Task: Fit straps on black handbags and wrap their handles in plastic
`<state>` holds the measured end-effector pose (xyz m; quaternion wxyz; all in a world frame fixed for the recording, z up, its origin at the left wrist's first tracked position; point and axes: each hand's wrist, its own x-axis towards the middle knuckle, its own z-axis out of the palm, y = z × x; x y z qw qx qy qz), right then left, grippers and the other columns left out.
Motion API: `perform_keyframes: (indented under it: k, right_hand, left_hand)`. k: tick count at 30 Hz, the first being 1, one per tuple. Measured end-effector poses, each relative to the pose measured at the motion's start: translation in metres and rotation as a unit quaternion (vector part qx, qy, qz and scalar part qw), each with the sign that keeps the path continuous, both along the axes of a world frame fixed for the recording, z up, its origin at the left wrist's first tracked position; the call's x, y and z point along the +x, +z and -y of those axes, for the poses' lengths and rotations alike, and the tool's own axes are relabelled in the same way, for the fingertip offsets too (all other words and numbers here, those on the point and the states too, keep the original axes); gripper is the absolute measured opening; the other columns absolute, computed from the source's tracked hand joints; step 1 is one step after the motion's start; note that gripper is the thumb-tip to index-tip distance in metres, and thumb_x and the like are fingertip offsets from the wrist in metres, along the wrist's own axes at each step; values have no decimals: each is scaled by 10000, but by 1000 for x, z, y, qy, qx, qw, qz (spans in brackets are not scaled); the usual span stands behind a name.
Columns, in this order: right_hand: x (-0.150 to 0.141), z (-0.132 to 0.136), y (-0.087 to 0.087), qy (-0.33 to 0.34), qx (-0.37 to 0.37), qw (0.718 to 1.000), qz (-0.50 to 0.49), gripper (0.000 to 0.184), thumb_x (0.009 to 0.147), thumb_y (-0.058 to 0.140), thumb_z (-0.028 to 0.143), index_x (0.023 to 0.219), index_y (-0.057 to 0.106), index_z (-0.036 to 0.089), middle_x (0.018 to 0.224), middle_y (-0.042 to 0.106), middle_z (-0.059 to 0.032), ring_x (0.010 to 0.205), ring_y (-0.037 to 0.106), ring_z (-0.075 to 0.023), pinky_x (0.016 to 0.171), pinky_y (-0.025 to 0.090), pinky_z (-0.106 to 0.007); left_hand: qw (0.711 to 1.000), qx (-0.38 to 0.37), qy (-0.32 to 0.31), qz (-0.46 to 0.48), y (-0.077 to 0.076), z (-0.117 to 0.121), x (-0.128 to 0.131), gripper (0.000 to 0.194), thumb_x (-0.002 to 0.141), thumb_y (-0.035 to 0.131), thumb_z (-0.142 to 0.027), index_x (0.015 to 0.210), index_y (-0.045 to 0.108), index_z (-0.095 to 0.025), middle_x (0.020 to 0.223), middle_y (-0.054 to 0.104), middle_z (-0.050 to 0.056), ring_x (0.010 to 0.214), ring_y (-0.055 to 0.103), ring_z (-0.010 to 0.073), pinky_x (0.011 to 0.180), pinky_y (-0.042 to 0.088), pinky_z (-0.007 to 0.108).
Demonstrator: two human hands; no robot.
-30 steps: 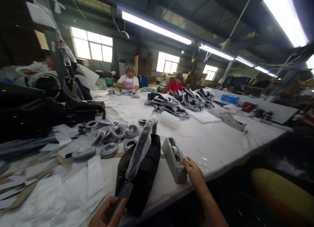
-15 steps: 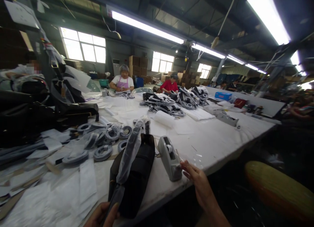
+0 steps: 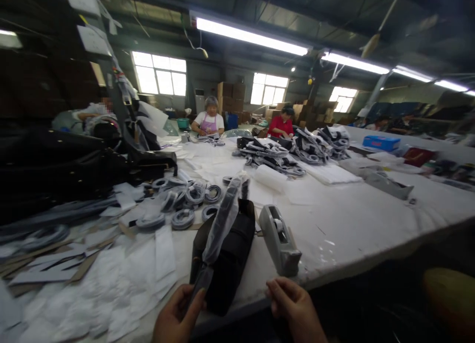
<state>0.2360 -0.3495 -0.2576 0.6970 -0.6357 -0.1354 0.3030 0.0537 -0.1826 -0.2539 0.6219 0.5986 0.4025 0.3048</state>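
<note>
A black bag lies on the table in front of me. Its strap is wrapped in a translucent sleeve and runs lengthwise over the bag. My left hand is closed on the near end of this strap, thumb on top. My right hand is closed in a pinch near the table's front edge, apart from the bag; whatever is between its fingertips is too small to make out. Just beyond that hand stands a grey tape dispenser with a roll in it.
Coiled wrapped straps and white paper sheets lie to the left. Black bags are heaped at far left. Wrapped pieces, a second dispenser and a blue box are farther back. Two people work across the table.
My right hand has left the tape dispenser and come back toward me, its fingers now pinched. My left hand still holds the strap. The view has swung left.
</note>
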Motion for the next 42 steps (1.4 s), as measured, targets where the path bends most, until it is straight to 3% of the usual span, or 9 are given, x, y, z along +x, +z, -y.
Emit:
perform_keyframes:
  k: [5, 8, 12, 17, 21, 24, 29, 36, 42]
  right_hand:
    - [-54, -54, 28, 162, 32, 986, -13, 413, 736, 765, 549, 730, 712, 140, 584, 669, -29, 395, 541, -84, 419, 385, -183]
    - [-66, -83, 30, 178, 12, 984, -16, 479, 699, 760, 603, 701, 697, 129, 550, 638, -14, 374, 515, -76, 396, 377, -177]
    - [-71, -103, 31, 167, -68, 983, 27, 504, 691, 733, 630, 642, 686, 131, 497, 618, -9, 340, 486, -81, 360, 340, -181]
    - [-69, -103, 38, 177, -115, 973, 93, 477, 743, 701, 597, 589, 676, 146, 493, 635, -16, 365, 524, -105, 379, 364, -194]
    - [-66, -96, 34, 216, -35, 976, 22, 459, 706, 746, 588, 655, 723, 133, 567, 659, -26, 484, 582, -124, 484, 457, -205]
    - [-66, -91, 28, 233, 9, 972, -34, 449, 686, 785, 561, 750, 757, 117, 645, 674, -37, 553, 601, -127, 546, 487, -217]
    - [-68, -86, 22, 201, -24, 979, -28, 502, 678, 789, 576, 866, 770, 112, 743, 724, -84, 583, 613, -147, 526, 465, -224]
    - [-73, -86, 19, 172, -46, 981, 81, 468, 760, 715, 577, 894, 784, 133, 725, 734, -76, 670, 644, -211, 628, 494, -283]
    - [-86, -95, 2, 118, -7, 992, 54, 568, 709, 717, 654, 922, 767, 130, 841, 756, -116, 822, 687, -298, 735, 540, -353]
  left_hand:
    - [999, 34, -31, 0, -1, -2, -4, 405, 751, 688, -590, 732, 654, -186, 650, 659, 1, 694, 635, 204, 668, 477, 256]
    - [997, 47, -59, -2, -2, -3, -7, 366, 794, 669, -548, 768, 666, -183, 706, 682, 13, 749, 645, 210, 706, 477, 259]
    - [997, 58, -47, 9, -1, -3, -9, 354, 813, 655, -535, 754, 661, -186, 696, 671, 7, 726, 632, 203, 684, 462, 254]
    - [996, 64, -53, 34, 0, -5, -10, 348, 806, 675, -521, 750, 669, -177, 691, 669, 17, 718, 626, 202, 680, 464, 259]
    - [995, 3, -78, 60, -7, -10, -9, 434, 755, 697, -591, 754, 675, -158, 691, 688, 39, 707, 635, 201, 670, 484, 265]
    - [989, -72, -99, 86, -13, -13, -8, 488, 694, 732, -630, 740, 643, -153, 637, 659, 17, 538, 561, 124, 505, 417, 210]
    - [976, -155, -133, 74, -11, -12, -11, 557, 653, 716, -698, 736, 585, -163, 558, 559, -59, 318, 258, 1, 332, 159, 163]
    - [965, -202, -149, 78, -3, -7, -17, 517, 727, 666, -679, 698, 548, -176, 476, 432, -95, 322, 196, 0, 331, 129, 153]
    - [962, -202, -165, 81, 1, -6, -15, 536, 687, 689, -695, 662, 548, -179, 443, 442, -95, 302, 204, 0, 319, 165, 148]
